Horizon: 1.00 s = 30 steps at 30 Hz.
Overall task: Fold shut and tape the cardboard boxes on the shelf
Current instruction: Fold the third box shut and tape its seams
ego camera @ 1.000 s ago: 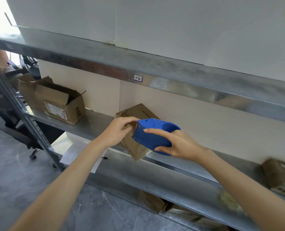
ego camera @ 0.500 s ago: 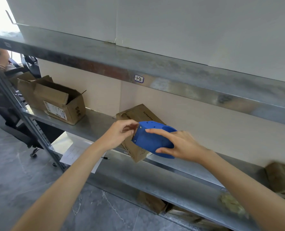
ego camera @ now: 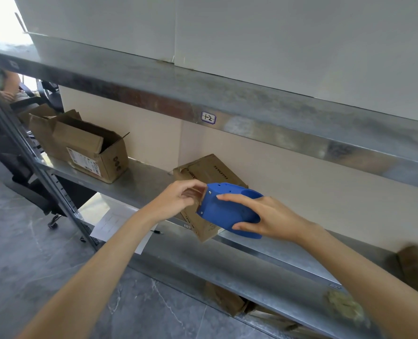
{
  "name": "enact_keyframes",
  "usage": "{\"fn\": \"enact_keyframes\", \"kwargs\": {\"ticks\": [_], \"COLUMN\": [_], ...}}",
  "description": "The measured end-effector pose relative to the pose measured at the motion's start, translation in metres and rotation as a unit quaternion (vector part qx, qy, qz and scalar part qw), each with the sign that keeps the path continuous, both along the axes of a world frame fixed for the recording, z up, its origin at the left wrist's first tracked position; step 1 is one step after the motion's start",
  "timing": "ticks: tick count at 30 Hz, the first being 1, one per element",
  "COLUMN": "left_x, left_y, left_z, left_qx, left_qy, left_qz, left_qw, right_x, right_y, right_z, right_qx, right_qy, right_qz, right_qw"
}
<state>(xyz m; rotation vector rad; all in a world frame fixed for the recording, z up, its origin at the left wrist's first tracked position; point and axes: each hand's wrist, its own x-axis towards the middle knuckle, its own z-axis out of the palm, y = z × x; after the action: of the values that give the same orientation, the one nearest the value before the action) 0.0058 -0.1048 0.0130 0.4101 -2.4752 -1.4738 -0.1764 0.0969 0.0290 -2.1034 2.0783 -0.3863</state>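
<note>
A small closed cardboard box [ego camera: 210,171] sits tilted on the middle metal shelf [ego camera: 144,182], one corner jutting over the front edge. My right hand [ego camera: 271,217] grips a blue tape dispenser [ego camera: 223,209] in front of the box, its toothed end pointing left. My left hand [ego camera: 178,198] is at that end, fingers curled and pinching the tape end there. An open cardboard box [ego camera: 88,148] with raised flaps and a white label stands further left on the same shelf.
An upper shelf beam with a small label [ego camera: 208,117] runs overhead. A white paper [ego camera: 116,222] and a pen [ego camera: 157,232] lie on the lower shelf. Another box [ego camera: 415,267] sits at the right edge. Crumpled cardboard [ego camera: 225,299] lies below. An office chair [ego camera: 31,189] stands left.
The dispenser and both hands have dropped slightly in front of the tilted box. My left fingers have closed in on the dispenser's toothed end.
</note>
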Motion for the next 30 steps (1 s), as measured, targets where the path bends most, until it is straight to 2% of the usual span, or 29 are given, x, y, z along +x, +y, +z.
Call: {"fn": "enact_keyframes", "kwargs": {"ticks": [14, 21, 30], "left_x": [-0.007, -0.013, -0.017], "left_y": [0.002, 0.002, 0.006], "left_z": [-0.001, 0.0, -0.004], "left_qx": [-0.051, -0.068, -0.055], "left_qy": [0.028, 0.042, 0.036], "left_qz": [0.044, 0.066, 0.087], "left_qw": [0.997, 0.995, 0.994], "right_x": [0.005, 0.007, 0.01], "right_y": [-0.002, -0.003, 0.0], "right_z": [0.006, 0.01, 0.011], "right_qx": [0.013, 0.028, 0.0], "right_qy": [0.034, -0.016, 0.006], "right_qz": [-0.007, 0.008, -0.011], "right_qw": [0.999, 0.999, 1.0]}}
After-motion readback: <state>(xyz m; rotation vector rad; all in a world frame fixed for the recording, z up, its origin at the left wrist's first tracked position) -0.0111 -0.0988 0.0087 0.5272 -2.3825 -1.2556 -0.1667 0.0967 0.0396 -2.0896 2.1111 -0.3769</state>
